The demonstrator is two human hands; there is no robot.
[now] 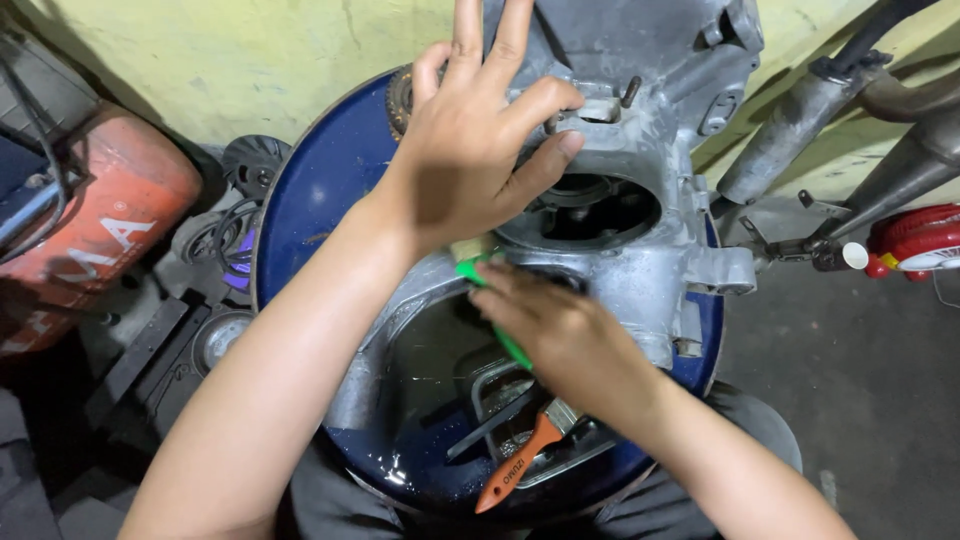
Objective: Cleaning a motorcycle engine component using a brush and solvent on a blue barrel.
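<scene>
A person's left hand (470,150), fingers spread and thumb pressed down, steadies a grey cast-metal engine casing (640,240) in the upper middle of the frame. The casing lies across a round dark-blue metal drum top (320,180) that fills the centre of the picture. Just below, the right hand (560,335) is closed around a green-handled brush (490,290), whose pale bristles touch the casing's rim near the left wrist. At the lower centre, an orange-handled tool (520,465) rests tilted in a small metal tray (570,455) sitting on the wet, oily drum surface beside a black strip. A worn orange-red tank (110,220) stands at the left edge of the frame, with dark machine parts scattered on the floor beneath it. Grey metal pipes (800,120) slant along the pale yellow wall in the upper right, above a red and white object (920,240) at the right edge.
</scene>
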